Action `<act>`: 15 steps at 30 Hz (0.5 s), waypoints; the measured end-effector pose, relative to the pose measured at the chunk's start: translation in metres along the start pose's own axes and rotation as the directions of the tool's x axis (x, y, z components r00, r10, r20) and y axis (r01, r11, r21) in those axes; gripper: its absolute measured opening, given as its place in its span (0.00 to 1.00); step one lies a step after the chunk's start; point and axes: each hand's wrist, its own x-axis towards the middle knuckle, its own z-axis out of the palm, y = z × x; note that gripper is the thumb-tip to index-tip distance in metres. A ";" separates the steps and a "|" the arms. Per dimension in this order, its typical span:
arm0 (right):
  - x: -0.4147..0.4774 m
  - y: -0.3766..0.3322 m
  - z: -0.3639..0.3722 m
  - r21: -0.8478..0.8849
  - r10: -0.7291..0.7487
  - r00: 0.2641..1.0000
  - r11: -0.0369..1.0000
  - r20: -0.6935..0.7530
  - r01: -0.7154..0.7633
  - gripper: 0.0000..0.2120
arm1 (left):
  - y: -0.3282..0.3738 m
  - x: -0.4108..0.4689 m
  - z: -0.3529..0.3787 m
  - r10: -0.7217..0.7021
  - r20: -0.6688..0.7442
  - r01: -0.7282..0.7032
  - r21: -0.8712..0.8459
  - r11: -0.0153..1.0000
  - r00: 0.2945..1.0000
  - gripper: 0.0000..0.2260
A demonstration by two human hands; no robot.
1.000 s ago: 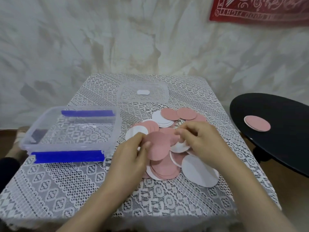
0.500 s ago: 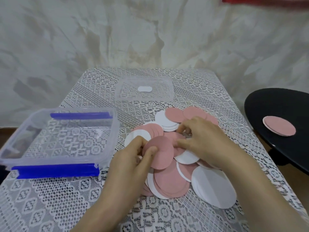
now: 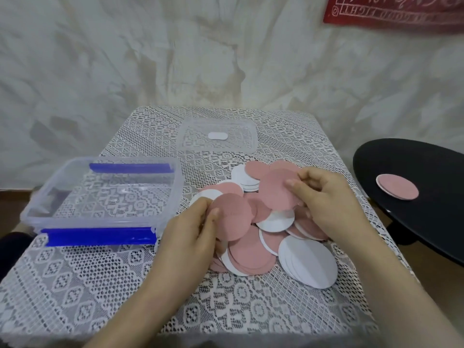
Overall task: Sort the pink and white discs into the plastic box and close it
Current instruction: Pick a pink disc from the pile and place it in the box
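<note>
Lighting's soft and even, kinda dim indoor light, hardly any hard shadows. Whole shot is a bit mushy, the wall (image 3: 175, 59) looks smeared. Wide-angle bend at the edges, the desk (image 3: 75, 285) corners curve. Slight glare on the box (image 3: 105, 194).

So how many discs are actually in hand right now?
2, both pink. The left hand pinches one disc over the pile's left side; the right hand lifts another above its far side. More could be hidden behind the fingers.
</note>
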 end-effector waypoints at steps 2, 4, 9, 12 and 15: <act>-0.009 -0.005 0.000 0.157 0.075 0.992 0.983 0.103 -0.090 0.09 | 0.002 -0.003 0.000 -0.003 0.021 0.004 -0.014 1.000 1.000 0.11; -0.017 -0.006 0.004 0.143 0.079 0.978 0.984 0.191 -0.108 0.08 | 0.005 -0.005 0.001 -0.019 0.037 0.020 -0.048 0.999 0.999 0.11; -0.033 -0.008 0.021 0.153 0.079 0.958 0.980 0.274 -0.125 0.04 | 0.018 -0.013 0.005 -0.039 0.131 0.059 -0.155 0.986 0.991 0.11; -0.036 -0.006 0.028 0.136 0.054 0.958 0.986 0.283 -0.095 0.07 | 0.020 -0.017 0.005 -0.039 0.121 0.061 -0.185 0.981 0.992 0.12; -0.034 -0.001 0.030 0.144 0.028 0.959 0.987 0.281 -0.071 0.07 | 0.016 -0.017 0.007 -0.017 0.120 0.039 -0.182 0.982 0.993 0.07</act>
